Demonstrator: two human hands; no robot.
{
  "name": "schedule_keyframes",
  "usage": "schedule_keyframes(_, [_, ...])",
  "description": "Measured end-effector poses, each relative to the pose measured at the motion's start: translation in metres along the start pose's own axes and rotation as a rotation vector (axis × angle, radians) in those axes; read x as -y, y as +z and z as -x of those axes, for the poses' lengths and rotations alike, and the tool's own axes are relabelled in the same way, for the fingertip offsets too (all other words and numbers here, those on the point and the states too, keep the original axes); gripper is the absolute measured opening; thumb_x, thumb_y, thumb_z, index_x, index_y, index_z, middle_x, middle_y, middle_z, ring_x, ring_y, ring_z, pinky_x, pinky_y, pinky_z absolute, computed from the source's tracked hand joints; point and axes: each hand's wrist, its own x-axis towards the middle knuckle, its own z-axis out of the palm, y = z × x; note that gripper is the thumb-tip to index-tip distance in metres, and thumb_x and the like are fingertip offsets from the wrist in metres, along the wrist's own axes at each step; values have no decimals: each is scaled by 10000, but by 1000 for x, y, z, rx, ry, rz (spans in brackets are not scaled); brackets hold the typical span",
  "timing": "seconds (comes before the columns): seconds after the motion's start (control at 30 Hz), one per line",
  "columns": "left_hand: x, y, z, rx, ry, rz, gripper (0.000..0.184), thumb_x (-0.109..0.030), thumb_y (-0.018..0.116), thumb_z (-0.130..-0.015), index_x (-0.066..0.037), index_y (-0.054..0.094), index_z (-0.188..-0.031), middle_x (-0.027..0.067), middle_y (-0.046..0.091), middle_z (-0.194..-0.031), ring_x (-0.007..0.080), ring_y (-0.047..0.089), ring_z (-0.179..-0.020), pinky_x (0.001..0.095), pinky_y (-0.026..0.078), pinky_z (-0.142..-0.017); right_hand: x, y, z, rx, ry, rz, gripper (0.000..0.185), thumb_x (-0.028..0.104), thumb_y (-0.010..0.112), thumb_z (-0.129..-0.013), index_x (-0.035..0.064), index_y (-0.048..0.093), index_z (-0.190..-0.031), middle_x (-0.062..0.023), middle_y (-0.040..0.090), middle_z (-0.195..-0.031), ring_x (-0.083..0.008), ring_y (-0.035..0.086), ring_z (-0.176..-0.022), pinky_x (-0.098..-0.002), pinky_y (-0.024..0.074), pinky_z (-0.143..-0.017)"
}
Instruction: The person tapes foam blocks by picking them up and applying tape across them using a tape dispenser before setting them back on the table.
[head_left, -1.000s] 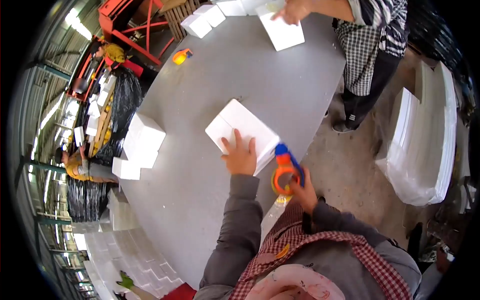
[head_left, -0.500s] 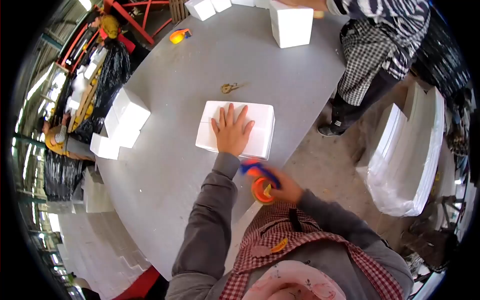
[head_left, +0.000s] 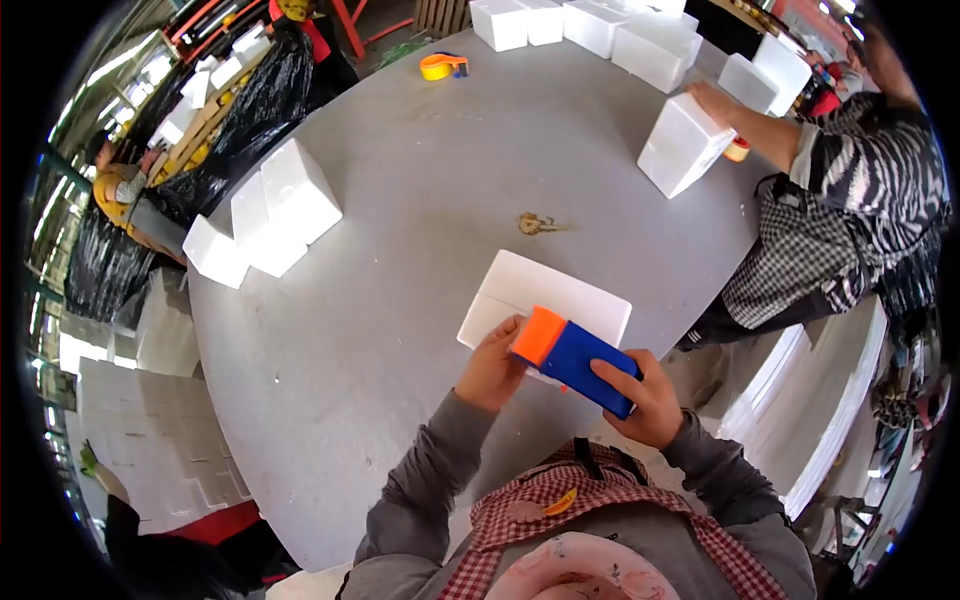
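Observation:
A white foam box (head_left: 575,287) with a lid seam lies on the grey table in front of me. My right hand (head_left: 650,405) grips a blue tape dispenser (head_left: 590,368) with an orange end, held over the near side of the box. My left hand (head_left: 493,368) is at the box's near left corner, beside the dispenser's orange end. Its fingers are curled together, and what they pinch, if anything, is hidden. The dispenser covers part of the box's near edge.
Several white foam boxes stand on the grey table (head_left: 400,340) at left (head_left: 290,200) and far back. An orange tape dispenser (head_left: 437,67) lies near the far edge. At right, a co-worker's hand (head_left: 710,103) rests on another foam box (head_left: 682,150). A brown stain (head_left: 535,223) marks the table.
My left hand has left the box's top for its near left corner. The dispenser has come up over the box's near side. The view has shifted, and the box appears turned.

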Motion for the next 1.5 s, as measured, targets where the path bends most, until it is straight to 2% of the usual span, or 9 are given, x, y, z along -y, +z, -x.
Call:
schedule_keyframes(0.27, [5, -197, -101, -330, 439, -1787, 186, -133, 407, -904, -26, 532, -817, 57, 599, -780, 215, 567, -667, 376, 447, -605, -7, -1, -76, 271, 120, 241, 580, 83, 623, -654, 215, 492, -1203, -155, 436, -958, -323, 524, -797, -388, 485, -631])
schedule_keyframes(0.4, [-21, -151, -93, -579, 224, -1519, 246, -172, 406, -903, -32, 576, -1011, 140, 590, -1069, 263, 585, -908, 369, 453, -751, -16, -6, -81, 303, 94, 248, 542, 73, 590, -669, 217, 506, -1185, -146, 436, -945, -314, 512, -817, -394, 477, -616])
schedule_keyframes(0.6, [-27, -46, -36, 15, 359, -1516, 582, -363, 350, -941, -86, 145, -1410, 100, 184, -1456, 229, 312, -1277, 341, 242, -1042, -58, -79, -9, 297, 72, 30, 641, 15, 607, -647, 212, 479, -1244, -192, 443, -1063, -350, 507, -900, -391, 469, -778])
schedule_keyframes(0.67, [3, -75, -28, -169, 340, -628, 636, -479, 254, -939, -72, 124, -1411, 106, 221, -1437, 233, 333, -1258, 348, 251, -1037, -84, -114, 52, 295, 178, -31, 697, -37, 623, -628, 200, 464, -1263, -208, 448, -1068, -355, 500, -939, -386, 447, -831])
schedule_keyframes(0.83, [59, -81, -43, -667, 669, -571, 701, -525, 308, -912, -43, 159, -1398, 144, 250, -1411, 231, 277, -1284, 363, 248, -1039, -156, -10, 123, -78, 223, -234, 659, 66, 642, -689, 165, 396, -1292, -201, 460, -1084, -364, 491, -977, -379, 430, -844])
schedule_keyframes(1.0, [-5, 17, -84, -519, 748, -2098, 608, -340, 507, -882, -102, 257, -1382, 212, 204, -1421, 323, 294, -1277, 390, 259, -1027, -181, -17, 53, -234, 541, -673, 605, 113, 595, -763, 87, 339, -1310, -160, 456, -1207, -254, 477, -1085, -350, 402, -896])
schedule_keyframes(1.33, [19, 106, -56, -985, -120, -2202, 623, -602, 344, -843, -234, 350, -1346, 237, 385, -1256, 395, 447, -1128, 466, 417, -859, -144, 62, 53, -617, 626, -937, 611, 224, 600, -782, 55, 324, -1300, -198, 485, -1185, -290, 499, -1094, -365, 390, -916])
schedule_keyframes(1.43, [35, 85, -37, -565, 628, -2569, 530, -437, 445, -870, -198, 369, -1336, 190, 366, -1321, 379, 438, -1136, 432, 421, -850, -214, 60, 23, -427, 569, -1033, 617, 250, 610, -766, 65, 335, -1287, -207, 502, -1145, -298, 512, -1069, -367, 415, -875])
schedule_keyframes(1.5, [42, 80, -48, -440, 607, -2348, 519, -413, 449, -873, -193, 367, -1336, 188, 353, -1334, 378, 439, -1135, 430, 417, -858, -191, 28, 31, -300, 686, -731, 614, 259, 613, -762, 80, 341, -1282, -187, 508, -1129, -284, 529, -1028, -363, 440, -834])
